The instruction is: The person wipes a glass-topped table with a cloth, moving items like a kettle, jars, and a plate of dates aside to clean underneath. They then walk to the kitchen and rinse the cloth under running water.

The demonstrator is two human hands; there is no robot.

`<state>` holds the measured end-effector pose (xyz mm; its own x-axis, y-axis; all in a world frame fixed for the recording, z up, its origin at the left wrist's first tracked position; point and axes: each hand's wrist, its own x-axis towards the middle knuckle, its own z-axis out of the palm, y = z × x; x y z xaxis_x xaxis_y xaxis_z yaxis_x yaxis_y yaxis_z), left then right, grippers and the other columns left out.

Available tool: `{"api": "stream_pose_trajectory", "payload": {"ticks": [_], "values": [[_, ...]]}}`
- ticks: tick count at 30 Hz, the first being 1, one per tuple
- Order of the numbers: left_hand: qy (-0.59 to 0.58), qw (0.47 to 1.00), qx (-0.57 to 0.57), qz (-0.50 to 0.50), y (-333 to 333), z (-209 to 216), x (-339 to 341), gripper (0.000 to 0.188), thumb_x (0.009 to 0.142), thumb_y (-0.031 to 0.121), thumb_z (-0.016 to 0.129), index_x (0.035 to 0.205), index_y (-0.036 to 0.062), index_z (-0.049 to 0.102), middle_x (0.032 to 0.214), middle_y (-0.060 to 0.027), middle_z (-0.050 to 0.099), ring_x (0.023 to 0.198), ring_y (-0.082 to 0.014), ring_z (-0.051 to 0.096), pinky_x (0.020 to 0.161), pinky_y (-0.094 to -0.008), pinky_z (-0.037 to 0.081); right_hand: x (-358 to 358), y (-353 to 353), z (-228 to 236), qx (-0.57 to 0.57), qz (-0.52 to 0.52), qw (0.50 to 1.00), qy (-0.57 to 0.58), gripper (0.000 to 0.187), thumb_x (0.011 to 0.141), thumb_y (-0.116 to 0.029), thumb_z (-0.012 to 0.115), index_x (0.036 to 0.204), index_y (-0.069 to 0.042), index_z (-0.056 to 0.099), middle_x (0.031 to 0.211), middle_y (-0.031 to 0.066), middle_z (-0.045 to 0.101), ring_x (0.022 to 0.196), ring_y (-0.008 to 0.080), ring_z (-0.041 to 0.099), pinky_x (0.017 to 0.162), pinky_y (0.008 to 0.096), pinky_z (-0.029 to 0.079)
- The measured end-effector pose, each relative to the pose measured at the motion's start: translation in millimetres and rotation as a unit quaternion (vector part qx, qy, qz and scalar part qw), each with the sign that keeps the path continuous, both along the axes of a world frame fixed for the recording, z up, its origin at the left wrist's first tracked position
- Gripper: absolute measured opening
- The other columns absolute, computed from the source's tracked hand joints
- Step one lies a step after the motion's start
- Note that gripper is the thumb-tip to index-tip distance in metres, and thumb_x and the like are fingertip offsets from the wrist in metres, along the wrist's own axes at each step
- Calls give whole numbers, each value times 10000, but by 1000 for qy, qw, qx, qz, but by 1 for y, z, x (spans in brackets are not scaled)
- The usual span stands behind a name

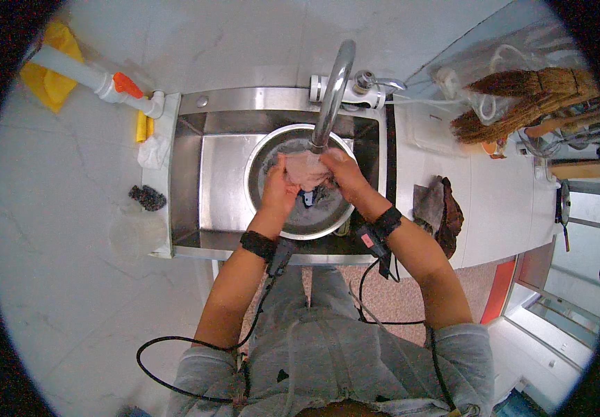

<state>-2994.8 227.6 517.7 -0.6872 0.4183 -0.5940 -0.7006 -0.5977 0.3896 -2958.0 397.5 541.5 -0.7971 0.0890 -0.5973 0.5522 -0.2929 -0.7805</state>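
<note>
Above a round metal basin (250, 187) in the sink, both my hands grip a pale pink, soft-looking piece (305, 171); I cannot tell whether it is meat or cloth. My left hand (281, 189) is closed on its left edge. On its right side, close below the spout, my right hand (342, 172) is closed on it too. The curved chrome faucet (335, 90) ends right over the piece. Foamy or rippled water (317, 219) fills the basin. Just under the piece shows a small dark and white thing (307, 198), too small to name.
The basin stands in a stainless steel sink (223, 174). On the right counter lie grey and brown cloths (439, 212), with straw brushes (522, 104) farther back. A dark mesh scrubber (148, 197) sits on the left ledge. Black cables (154, 340) hang by my forearms.
</note>
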Motion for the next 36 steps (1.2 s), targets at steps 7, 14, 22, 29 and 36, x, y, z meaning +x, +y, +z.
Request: {"api": "stream_pose_trajectory", "payload": {"ticks": [7, 14, 22, 29, 36], "values": [[8, 998, 2, -56, 2, -32, -1, 297, 986, 317, 440, 1133, 82, 547, 1080, -85, 614, 971, -227, 602, 880, -383, 496, 15, -42, -10, 301, 77, 934, 179, 344, 893, -313, 568, 1089, -31, 565, 1001, 192, 630, 944, 333, 627, 789, 398, 504], [20, 999, 16, -37, 30, -26, 32, 222, 984, 253, 438, 1095, 93, 544, 1023, -66, 620, 968, -216, 592, 869, -357, 496, -17, -22, -6, 518, 40, 836, 180, 283, 919, -336, 515, 877, -56, 529, 802, 222, 617, 686, 438, 599, 616, 536, 462], [-30, 998, 52, -19, 25, -23, 18, 147, 972, 126, 442, 1082, 74, 525, 1062, -72, 604, 997, -225, 586, 888, -366, 493, 7, -43, -2, 479, 109, 860, 137, 374, 853, -450, 549, 908, -80, 548, 740, 199, 627, 698, 425, 617, 648, 534, 486], [18, 998, 58, -6, 28, -15, 35, 180, 981, 174, 453, 1100, 62, 528, 1124, -83, 586, 1059, -224, 565, 947, -378, 463, -22, -13, -27, 562, 44, 816, 127, 345, 911, -393, 497, 836, -58, 539, 747, 212, 616, 680, 409, 610, 587, 497, 479], [-66, 995, 66, -42, 7, -7, 14, 315, 942, 285, 553, 1174, 73, 533, 1171, -82, 587, 1082, -230, 564, 940, -376, 448, -5, 3, -27, -128, -48, 990, 45, 397, 898, -399, 547, 1122, -73, 570, 976, 70, 625, 878, 188, 596, 715, 360, 477]]}}
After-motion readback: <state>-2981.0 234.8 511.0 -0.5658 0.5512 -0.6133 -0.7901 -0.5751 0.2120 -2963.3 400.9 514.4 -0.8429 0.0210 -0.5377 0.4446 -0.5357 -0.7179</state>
